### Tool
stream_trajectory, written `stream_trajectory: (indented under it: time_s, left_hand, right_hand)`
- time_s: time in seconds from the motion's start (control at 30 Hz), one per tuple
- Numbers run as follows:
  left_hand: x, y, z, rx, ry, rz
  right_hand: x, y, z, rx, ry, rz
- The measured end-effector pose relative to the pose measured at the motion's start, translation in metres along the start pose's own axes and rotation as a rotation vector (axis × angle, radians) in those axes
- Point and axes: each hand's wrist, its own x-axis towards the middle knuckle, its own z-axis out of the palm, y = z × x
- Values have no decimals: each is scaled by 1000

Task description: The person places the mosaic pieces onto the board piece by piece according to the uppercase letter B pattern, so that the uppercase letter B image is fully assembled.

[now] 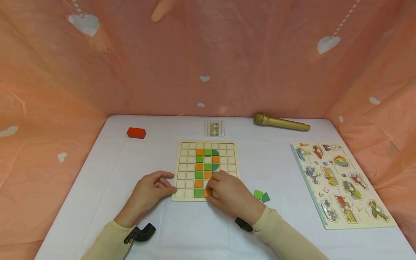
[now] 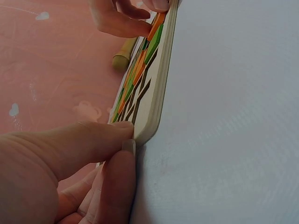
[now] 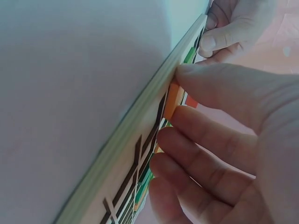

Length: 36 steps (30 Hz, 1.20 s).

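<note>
A wooden grid board lies in the middle of the table, with orange, green and dark green tiles set in its cells. My left hand holds the board's near left corner, thumb on top and index finger at the edge. Along the near rim, my right hand pinches an orange tile between thumb and index finger, in the bottom row beside a green tile. Its other fingers are bent over the board and hide several cells. To its right lie a loose green square and a dark green piece.
Behind the board lies a small pattern card. A red block sits at the back left, a gold microphone at the back right. A picture puzzle board lies on the right. Pink cloth hangs around the table.
</note>
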Motion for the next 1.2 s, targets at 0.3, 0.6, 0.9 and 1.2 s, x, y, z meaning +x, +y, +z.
stream_trajectory:
  time_s: [0.3, 0.6, 0.9, 1.2]
  left_hand:
    - [2, -1, -1, 1, -5, -8]
    - [3, -2, 1, 3, -7, 6]
    - [2, -1, 0, 8, -6, 6]
    - [2, -1, -1, 18, -11, -2]
  right_hand:
    - [-1, 0, 0, 3, -6, 2]
    - [-1, 0, 0, -11, 5, 0]
    - [-1, 1, 1, -12, 10, -11]
    - [-2, 1, 1, -18, 5, -5]
